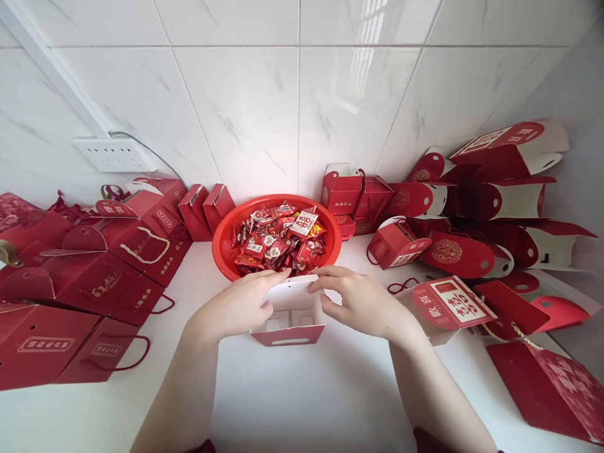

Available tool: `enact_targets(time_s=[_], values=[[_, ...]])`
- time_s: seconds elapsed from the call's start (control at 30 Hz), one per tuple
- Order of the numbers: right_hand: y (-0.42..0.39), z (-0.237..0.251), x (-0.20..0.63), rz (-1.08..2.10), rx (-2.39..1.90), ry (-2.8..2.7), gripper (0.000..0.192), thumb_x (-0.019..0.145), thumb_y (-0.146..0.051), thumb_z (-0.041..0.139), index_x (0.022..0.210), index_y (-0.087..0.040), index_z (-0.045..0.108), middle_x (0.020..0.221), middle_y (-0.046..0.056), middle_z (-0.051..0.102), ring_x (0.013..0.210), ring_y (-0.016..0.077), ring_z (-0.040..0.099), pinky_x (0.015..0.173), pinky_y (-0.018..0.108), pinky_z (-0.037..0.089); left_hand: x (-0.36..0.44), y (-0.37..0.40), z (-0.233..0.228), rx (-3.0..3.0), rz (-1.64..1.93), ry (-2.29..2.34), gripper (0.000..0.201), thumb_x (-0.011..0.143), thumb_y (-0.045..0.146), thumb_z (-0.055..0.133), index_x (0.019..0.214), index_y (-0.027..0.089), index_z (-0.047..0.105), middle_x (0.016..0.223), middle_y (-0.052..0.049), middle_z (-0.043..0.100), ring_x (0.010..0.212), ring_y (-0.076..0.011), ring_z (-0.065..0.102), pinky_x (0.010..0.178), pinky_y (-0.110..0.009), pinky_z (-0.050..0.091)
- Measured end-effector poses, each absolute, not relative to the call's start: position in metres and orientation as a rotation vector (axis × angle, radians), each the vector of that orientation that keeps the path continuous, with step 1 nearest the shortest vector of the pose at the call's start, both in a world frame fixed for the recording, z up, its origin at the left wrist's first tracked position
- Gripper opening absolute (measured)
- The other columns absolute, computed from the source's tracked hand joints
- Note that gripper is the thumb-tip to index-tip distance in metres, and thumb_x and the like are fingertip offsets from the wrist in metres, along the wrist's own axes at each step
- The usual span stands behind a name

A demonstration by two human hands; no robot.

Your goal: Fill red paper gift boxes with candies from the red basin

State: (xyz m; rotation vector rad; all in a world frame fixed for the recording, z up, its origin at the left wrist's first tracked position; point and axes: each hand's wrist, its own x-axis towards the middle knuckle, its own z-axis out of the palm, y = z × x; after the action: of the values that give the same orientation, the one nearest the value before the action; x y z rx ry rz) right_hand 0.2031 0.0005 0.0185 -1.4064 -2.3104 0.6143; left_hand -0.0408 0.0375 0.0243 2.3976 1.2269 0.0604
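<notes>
- White marble-look tiles back a white table (292,390) crowded with red gift boxes.
- One small red-and-white paper box (289,314) stands open just in front of the red basket (225,242) of wrapped candies (278,242), nearly touching its rim.
- It looks light, thin card: stiff along the folds, easily creased, best taken by its side walls or flaps.
- Left hand (245,302) curls over the box's left flap, fingers pinching it.
- Right hand (361,302) holds the right flap likewise, fingers narrow, so the box sits between both hands.
</notes>
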Motion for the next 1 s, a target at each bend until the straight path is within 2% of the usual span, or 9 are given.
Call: enact_targets(time_s=[0.17,0.3,0.37,0.47,0.57,0.7,0.83,0.93,1.0], values=[[0.002,0.016,0.204,0.598,-1.415,-2.320,0.029,0.087,-0.017,0.048,0.103,-0.026,0.069,0.116,0.002,0.066,0.104,0.0211,0.062,0.083,0.035,0.047,-0.048,0.042,0.027,2.353,0.012,1.235,0.068,0.082,0.009,0.038,0.149,0.023,0.038,0.150,0.001,0.045,0.138,-0.0215,0.043,0.111,-0.033,0.038],[0.004,0.011,0.201,0.588,-1.414,-2.294,0.028,0.086,-0.015,0.047,0.100,-0.024,0.069,0.120,0.004,0.064,0.106,0.0223,0.062,0.086,0.036,0.047,-0.048,0.041,0.026,2.305,0.011,1.240,0.065,0.087,0.013,0.036,0.151,0.023,0.033,0.155,0.001,0.037,0.142,-0.0211,0.037,0.115,-0.034,0.032],[0.004,0.011,0.201,0.634,-1.367,-2.268,0.025,0.088,-0.016,0.049,0.099,-0.025,0.069,0.122,0.005,0.064,0.112,0.0227,0.060,0.090,0.036,0.047,-0.047,0.038,0.026,2.260,0.049,1.276,0.061,0.089,0.019,0.039,0.149,0.025,0.037,0.152,-0.001,0.041,0.138,-0.0234,0.043,0.110,-0.034,0.037],[0.004,0.018,0.203,0.752,-1.227,-2.222,0.018,0.094,-0.027,0.051,0.095,-0.025,0.069,0.126,0.004,0.063,0.121,0.0225,0.056,0.094,0.034,0.046,-0.046,0.031,0.031,2.209,0.085,1.288,0.053,0.092,0.038,0.045,0.144,0.028,0.045,0.141,-0.004,0.055,0.124,-0.0264,0.058,0.094,-0.032,0.048],[0.008,0.028,0.204,0.722,-1.156,-2.132,0.021,0.098,-0.034,0.049,0.098,-0.025,0.068,0.125,0.005,0.063,0.121,0.0220,0.057,0.094,0.032,0.047,-0.053,0.034,0.037,2.209,0.206,1.326,0.048,0.093,0.047,0.045,0.137,0.029,0.054,0.133,-0.004,0.062,0.117,-0.0265,0.062,0.088,-0.030,0.049],[0.037,0.027,0.201,0.657,-1.125,-2.045,0.022,0.097,-0.030,0.048,0.098,-0.022,0.068,0.111,0.006,0.069,0.102,0.0201,0.064,0.086,0.031,0.049,-0.074,0.061,0.031,2.256,0.495,1.622,0.034,0.090,0.026,0.042,0.111,0.025,0.068,0.117,-0.003,0.070,0.109,-0.0254,0.064,0.092,-0.033,0.047],[0.085,-0.001,0.187,0.805,-1.171,-1.967,0.023,0.093,-0.033,0.052,0.090,-0.019,0.070,0.089,0.003,0.072,0.080,0.0174,0.065,0.075,0.030,0.048,-0.090,0.094,0.008,2.252,0.447,1.753,0.043,0.073,0.012,0.047,0.111,0.022,0.067,0.115,-0.006,0.070,0.106,-0.0266,0.064,0.097,-0.038,0.045],[0.114,-0.027,0.176,0.997,-1.137,-1.897,0.024,0.089,-0.036,0.057,0.086,-0.017,0.071,0.082,0.004,0.072,0.077,0.0175,0.065,0.075,0.031,0.049,-0.092,0.108,-0.009,2.282,0.308,1.640,0.049,0.068,0.011,0.050,0.112,0.026,0.067,0.115,-0.003,0.072,0.112,-0.0241,0.062,0.114,-0.042,0.027],[0.124,-0.039,0.172,1.071,-1.094,-1.889,0.025,0.089,-0.036,0.057,0.088,-0.016,0.071,0.083,0.004,0.072,0.077,0.0171,0.066,0.075,0.030,0.050,-0.091,0.112,-0.016,2.293,0.295,1.660,0.051,0.065,0.010,0.052,0.110,0.029,0.069,0.113,-0.002,0.073,0.113,-0.0245,0.062,0.118,-0.045,0.014]])
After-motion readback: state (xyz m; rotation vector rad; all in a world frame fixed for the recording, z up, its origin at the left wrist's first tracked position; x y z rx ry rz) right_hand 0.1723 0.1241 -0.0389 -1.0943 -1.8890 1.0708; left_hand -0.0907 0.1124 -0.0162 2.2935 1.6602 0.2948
